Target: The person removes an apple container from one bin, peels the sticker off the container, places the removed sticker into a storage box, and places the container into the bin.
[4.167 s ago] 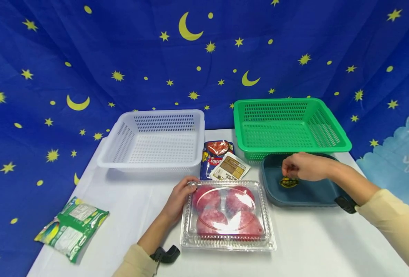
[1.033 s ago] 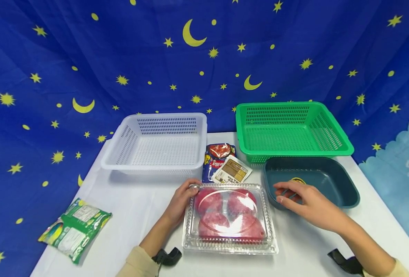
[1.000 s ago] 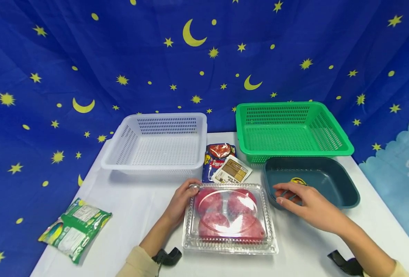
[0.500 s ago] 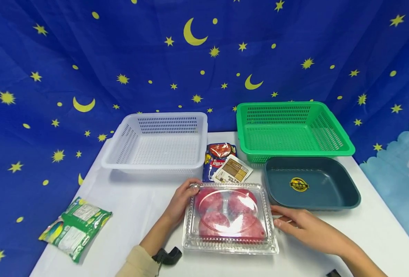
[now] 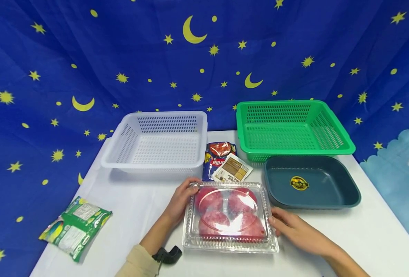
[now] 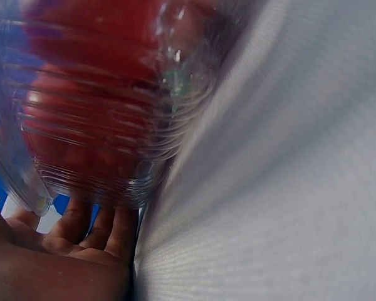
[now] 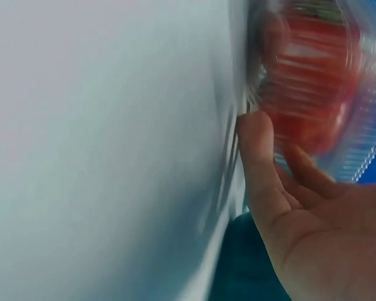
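Note:
A clear plastic clamshell box (image 5: 229, 242) with several red, rounded pieces inside, like fruit, sits on the table in front of me in the head view. My left hand (image 5: 181, 198) holds its far left corner, thumb on the rim. In the left wrist view the fingers (image 6: 103, 229) reach round the box's end. At the right edge my right hand (image 5: 291, 227) grips the rim, thumb over it. The right wrist view shows fingers (image 7: 257, 135) at the box's lower side, close to the tablecloth.
Behind the box lie a blue packet (image 5: 209, 165) and a beige flat packet (image 5: 233, 168). A white basket (image 5: 156, 165) stands back left, a green basket (image 5: 296, 150) back right. A dark teal basin (image 5: 320, 194) with a label is at right; a green bag (image 5: 75, 229) lies left.
My right hand, earlier at the label inside the teal basin, has come out and moved down-left to the box's right edge, where it now grips. The left hand stays at its corner.

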Demonstrator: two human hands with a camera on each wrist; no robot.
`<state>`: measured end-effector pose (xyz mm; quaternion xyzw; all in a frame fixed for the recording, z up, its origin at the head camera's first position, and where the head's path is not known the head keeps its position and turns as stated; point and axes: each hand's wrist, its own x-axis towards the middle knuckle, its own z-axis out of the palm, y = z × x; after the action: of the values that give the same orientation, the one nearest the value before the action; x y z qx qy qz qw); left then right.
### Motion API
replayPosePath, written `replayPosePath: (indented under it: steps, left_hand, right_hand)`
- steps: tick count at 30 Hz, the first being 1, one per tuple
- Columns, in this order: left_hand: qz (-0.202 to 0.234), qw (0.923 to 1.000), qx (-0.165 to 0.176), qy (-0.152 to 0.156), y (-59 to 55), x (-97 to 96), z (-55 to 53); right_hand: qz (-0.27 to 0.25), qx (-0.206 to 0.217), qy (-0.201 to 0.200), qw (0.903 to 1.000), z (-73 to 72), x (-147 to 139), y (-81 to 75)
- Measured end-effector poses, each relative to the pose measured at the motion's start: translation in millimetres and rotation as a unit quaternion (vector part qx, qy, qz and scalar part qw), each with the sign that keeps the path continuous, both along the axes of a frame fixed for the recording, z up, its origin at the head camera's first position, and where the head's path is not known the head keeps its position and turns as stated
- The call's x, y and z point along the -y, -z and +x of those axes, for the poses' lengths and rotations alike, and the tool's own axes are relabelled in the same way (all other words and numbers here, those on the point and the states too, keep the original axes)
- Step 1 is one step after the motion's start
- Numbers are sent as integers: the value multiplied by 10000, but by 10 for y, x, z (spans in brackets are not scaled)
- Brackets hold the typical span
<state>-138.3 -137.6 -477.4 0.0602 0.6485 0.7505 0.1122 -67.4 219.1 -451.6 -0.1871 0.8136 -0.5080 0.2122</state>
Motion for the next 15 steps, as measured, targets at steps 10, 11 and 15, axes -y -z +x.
replayPosePath:
  steps: [10,11,15]
  left_hand:
    - [40,10000,2,-7,3,1,-7]
    - [51,10000,-2,-15,2,-1,-9]
    - [52,10000,15,-37,-2,4,-12]
  right_hand:
    - [-1182,1020,506,9864,18,83,27]
    - [-1366,1170,522,9823,23,89,23]
    - [-1867,1558,605,9681,40,128,-2]
